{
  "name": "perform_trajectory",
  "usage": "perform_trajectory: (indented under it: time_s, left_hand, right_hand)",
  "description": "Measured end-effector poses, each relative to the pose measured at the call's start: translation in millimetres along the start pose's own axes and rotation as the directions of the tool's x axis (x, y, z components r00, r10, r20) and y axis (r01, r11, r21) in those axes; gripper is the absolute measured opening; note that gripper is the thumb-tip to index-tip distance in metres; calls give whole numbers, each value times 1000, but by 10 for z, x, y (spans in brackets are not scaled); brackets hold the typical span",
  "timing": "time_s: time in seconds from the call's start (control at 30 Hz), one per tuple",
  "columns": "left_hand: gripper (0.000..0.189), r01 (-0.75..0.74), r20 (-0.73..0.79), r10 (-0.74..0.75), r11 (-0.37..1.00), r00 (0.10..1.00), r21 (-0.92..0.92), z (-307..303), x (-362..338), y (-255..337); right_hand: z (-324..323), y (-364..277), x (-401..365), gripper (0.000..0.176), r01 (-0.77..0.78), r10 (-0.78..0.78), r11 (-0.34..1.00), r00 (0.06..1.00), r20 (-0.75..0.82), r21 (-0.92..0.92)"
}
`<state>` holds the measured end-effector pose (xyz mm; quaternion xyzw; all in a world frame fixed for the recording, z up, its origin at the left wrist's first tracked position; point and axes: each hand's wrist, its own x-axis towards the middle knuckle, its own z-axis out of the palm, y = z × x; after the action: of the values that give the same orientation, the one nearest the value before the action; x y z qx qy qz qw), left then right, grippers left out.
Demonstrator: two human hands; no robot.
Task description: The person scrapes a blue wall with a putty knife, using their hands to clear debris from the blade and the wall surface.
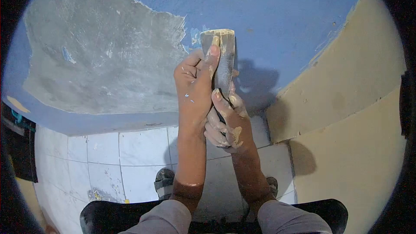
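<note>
Both hands hold a scraper (223,63) against a blue wall (277,21), its blade pointing up and away from the person. The left hand (193,87) is closed on the blade's left side, with one finger stretched up along the flat face so that its tip lies just below the top edge. The right hand (228,123) sits lower and just beside the left, its fingers curled tight around the lower end of the tool and its thumb pressed up along the blade.

The scraper's blade is a flat, dull grey metal strip, wider at the top, smeared with pale yellowish paste along the top edge and the sides. The same paste spots the fingers of both hands. The top edge meets the wall at the border of a large bare grey patch (99,56) where the blue coat is off.

The handle is hidden inside the right hand, so its shape and colour cannot be told. To the right stands a cream wall (351,82); below lies a tiled floor (138,147) with a sandal (164,182) on it. Grey sleeves (173,219) are cut off at the bottom edge.
</note>
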<state>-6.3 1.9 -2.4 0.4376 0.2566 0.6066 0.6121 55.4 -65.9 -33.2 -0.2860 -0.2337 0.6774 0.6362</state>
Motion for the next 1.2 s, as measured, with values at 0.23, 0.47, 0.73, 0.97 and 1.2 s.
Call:
perform_trajectory:
  time_s: [0.23, 0.47, 0.73, 0.97, 1.2]
  left_hand:
    - [24, 24, -10, -25, 1000, 1000, -3, 108, 31, 163]
    - [24, 14, 9, -14, 1000, 1000, 2, 74, 40, 176]
    - [25, 67, -38, -66, 997, 997, 35, -35, -59, 13]
    - [27, 56, -7, -56, 998, 998, 11, 23, -24, 162]
    - [28, 18, 26, -19, 999, 999, 40, 4, 52, 115]
  right_hand:
    - [125, -105, 9, 32, 23, -24, 999, 999, -22, -47]
    - [139, -60, 1, 23, 66, -66, 998, 998, 23, -9]
    - [-6, 76, -38, 17, -10, 8, 998, 999, -39, -56]
    - [142, 12, -36, 19, 37, -38, 999, 999, -28, -33]
    - [88, -14, -1, 19, -2, 3, 1000, 999, 32, -5]
